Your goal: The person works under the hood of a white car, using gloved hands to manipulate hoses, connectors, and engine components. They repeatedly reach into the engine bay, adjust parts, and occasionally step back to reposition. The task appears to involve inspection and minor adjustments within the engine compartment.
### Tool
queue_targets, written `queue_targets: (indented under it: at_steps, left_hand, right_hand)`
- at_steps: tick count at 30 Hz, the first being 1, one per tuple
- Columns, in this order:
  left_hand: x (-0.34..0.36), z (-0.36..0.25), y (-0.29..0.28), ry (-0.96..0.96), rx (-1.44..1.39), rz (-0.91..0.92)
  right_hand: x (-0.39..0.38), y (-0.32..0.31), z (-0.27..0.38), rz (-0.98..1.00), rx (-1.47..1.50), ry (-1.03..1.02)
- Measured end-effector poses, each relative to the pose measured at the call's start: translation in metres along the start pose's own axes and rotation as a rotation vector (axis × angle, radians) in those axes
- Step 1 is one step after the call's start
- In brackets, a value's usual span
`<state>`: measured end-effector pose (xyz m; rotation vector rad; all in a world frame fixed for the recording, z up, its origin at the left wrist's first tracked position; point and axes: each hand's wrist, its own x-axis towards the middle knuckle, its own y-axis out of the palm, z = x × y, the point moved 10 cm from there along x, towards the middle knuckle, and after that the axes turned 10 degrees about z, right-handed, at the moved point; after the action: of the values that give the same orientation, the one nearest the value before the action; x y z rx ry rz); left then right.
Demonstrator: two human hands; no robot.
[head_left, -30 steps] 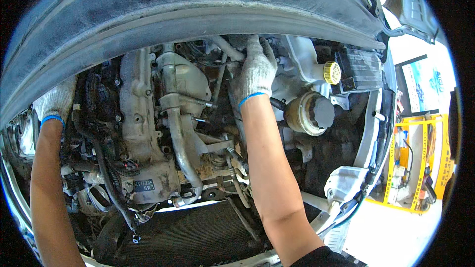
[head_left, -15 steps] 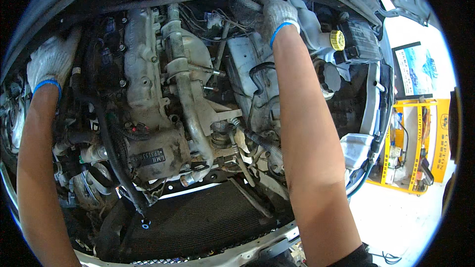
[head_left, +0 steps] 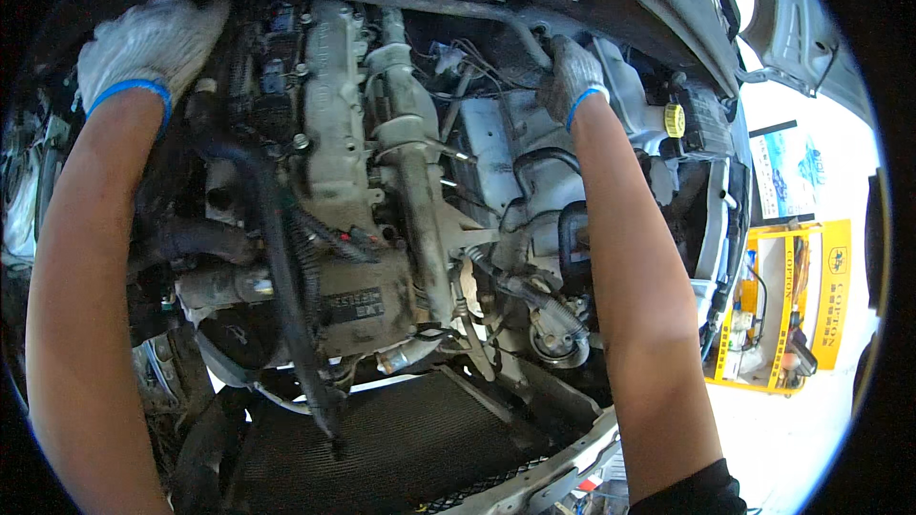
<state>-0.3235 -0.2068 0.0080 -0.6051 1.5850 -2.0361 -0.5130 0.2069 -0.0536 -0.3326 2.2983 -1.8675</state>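
Both hands wear white knit gloves with blue cuffs and reach deep into an engine bay. My left hand (head_left: 148,48) is at the far left, beside the engine (head_left: 334,124); its fingertips are lost in shadow, so their grip is hidden. Toward the far right, my right hand (head_left: 575,76) is curled closed, close to the bent end of a metal pipe (head_left: 410,2). What lies inside its fingers cannot be seen. Just right of this hand stands a white reservoir (head_left: 618,72) with a yellow cap (head_left: 676,120).
A thick black hose (head_left: 272,229) runs down the engine's left side, its lower end over the radiator (head_left: 382,439). A silver-grey housing (head_left: 487,148) sits right of the engine. Outside the car, a yellow cart (head_left: 778,310) stands on the white floor at right.
My left hand has moved up and rightward in view; my right hand appears lower and slightly farther right. The view has shifted, with engine and hose now farther right and the yellow cap lower.
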Motion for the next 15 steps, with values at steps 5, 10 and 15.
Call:
queue_targets:
  at_steps: [5, 10, 15]
  left_hand:
    - [-0.005, -0.006, -0.007, 0.022, -0.048, 0.014]
    - [-0.005, -0.002, -0.010, -0.019, -0.038, 0.014]
    - [-0.004, 0.001, -0.007, -0.012, -0.019, 0.033]
  right_hand:
    - [0.003, 0.008, -0.014, -0.034, 0.135, 0.068]
    - [0.009, 0.007, -0.017, -0.033, 0.086, 0.015]
    - [0.014, -0.001, 0.002, 0.110, 0.033, -0.042]
